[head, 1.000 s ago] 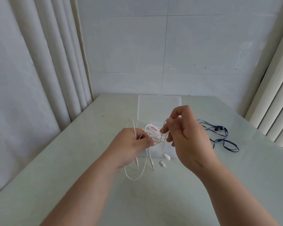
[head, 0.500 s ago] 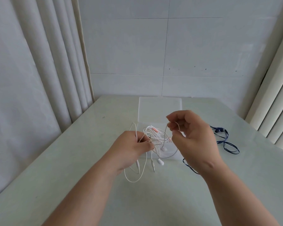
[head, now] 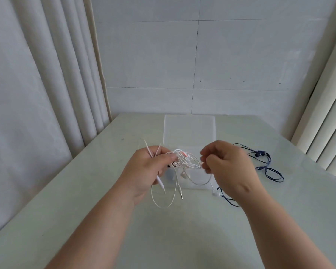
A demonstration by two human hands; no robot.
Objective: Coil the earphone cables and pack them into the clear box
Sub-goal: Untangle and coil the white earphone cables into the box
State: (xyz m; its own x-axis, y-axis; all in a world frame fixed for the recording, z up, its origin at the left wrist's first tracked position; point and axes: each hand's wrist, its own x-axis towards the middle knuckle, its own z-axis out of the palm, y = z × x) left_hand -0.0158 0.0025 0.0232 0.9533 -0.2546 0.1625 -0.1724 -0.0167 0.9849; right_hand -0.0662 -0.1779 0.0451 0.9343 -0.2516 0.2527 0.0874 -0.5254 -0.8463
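Now the left hand grips the white cable bundle above the open box at mid-counter, while the right hand pinches one strand, probably to wind it. Blue cable waits loose near the right edge.

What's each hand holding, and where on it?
Left hand grips the white earphone cable at its bunched loops; right hand pinches a strand of it. Blue earphones lie untouched.

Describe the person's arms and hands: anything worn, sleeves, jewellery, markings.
Both forearms are bare as far as the frame shows, with no sleeves in view. The left hand and right hand wear no gloves, and no rings, watch or bracelets can be seen. Fingernails look short and unpainted. No marks are visible.
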